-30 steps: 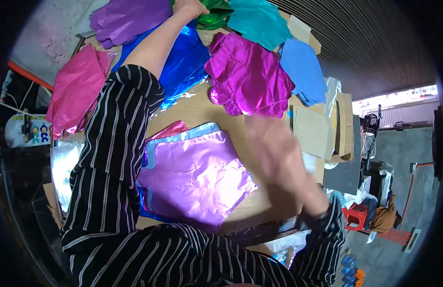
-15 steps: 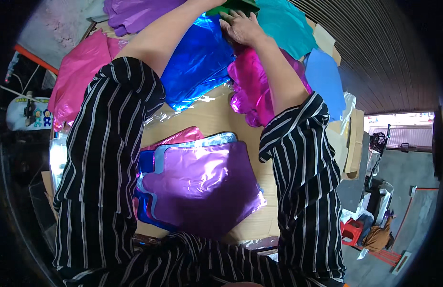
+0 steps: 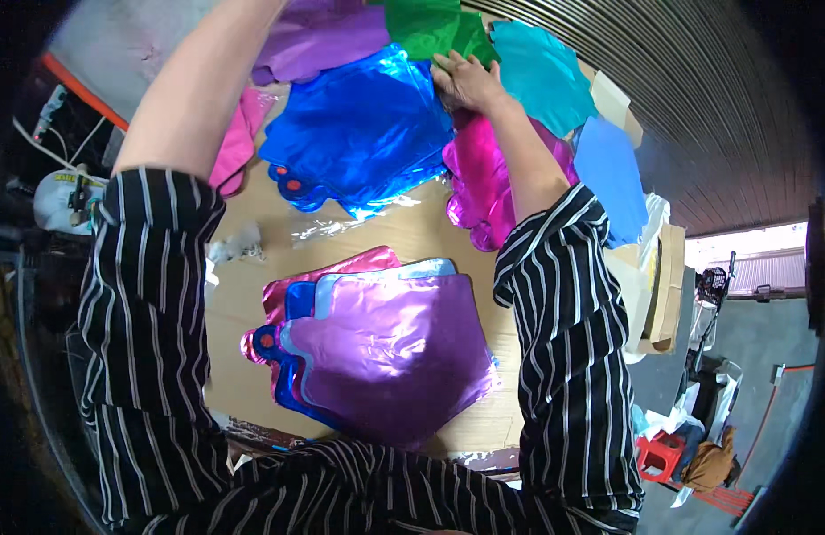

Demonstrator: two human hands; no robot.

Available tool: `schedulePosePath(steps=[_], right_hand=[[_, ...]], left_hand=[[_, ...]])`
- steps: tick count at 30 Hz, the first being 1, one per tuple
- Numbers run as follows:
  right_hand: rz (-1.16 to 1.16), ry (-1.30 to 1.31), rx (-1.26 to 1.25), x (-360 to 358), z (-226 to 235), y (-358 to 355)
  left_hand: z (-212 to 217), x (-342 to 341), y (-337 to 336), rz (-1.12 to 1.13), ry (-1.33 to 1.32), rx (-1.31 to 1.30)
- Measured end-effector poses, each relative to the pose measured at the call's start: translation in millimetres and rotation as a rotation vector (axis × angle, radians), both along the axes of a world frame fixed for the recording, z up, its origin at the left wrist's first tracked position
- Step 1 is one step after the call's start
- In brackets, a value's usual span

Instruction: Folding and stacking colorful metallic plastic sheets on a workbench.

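My right hand point(image 3: 470, 85) lies with its fingers spread over the lower edge of a green foil stack point(image 3: 430, 31), at the far side of the table. It holds nothing that I can see. My left forearm point(image 3: 198, 89) reaches up past the top edge, so the left hand is out of the picture. Below the green stack lie blue foil pieces point(image 3: 363, 129) with lobed edges, like flat balloons. Shiny magenta foil pieces point(image 3: 475, 169) lie under my right wrist. Nearest to me is a fanned stack topped by a purple foil piece point(image 3: 385, 348), with light blue, dark blue and pink edges showing.
Purple foil point(image 3: 328, 40) and pink foil point(image 3: 238, 147) lie at the far left. Teal foil point(image 3: 541, 76) and pale blue foil point(image 3: 610, 178) lie on the right. An open cardboard box point(image 3: 666, 285) borders the right side. A red stool point(image 3: 660, 456) stands on the floor.
My left hand has left the green foil and gone out past the top edge toward the left. The right hand stays at the green foil. More of the blue foil now shows.
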State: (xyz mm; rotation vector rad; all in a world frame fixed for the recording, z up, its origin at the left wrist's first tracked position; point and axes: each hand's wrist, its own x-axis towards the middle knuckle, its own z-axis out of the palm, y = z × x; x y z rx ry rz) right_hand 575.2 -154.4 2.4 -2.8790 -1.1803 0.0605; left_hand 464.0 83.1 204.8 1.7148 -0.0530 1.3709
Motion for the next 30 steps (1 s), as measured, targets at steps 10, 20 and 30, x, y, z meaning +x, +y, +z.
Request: schedulePosePath(steps=[10,20,30], right_hand=[[0.304,1.866,1.483,-166.8,129.6,-76.3],[-0.158,1.220,1.474,-373.4,132.3,-177.5],[-0.194,1.216,1.751,-466.2,77.9,-233.6]], left_hand=[[-41.7,-216.1,-78.2,-0.094,0.013,0.828],[-76.5,-375.0,-136.0,-0.079,-0.086,1.023],[-107.5,-463.6,-195.8,-1.153,0.546,-1.396]])
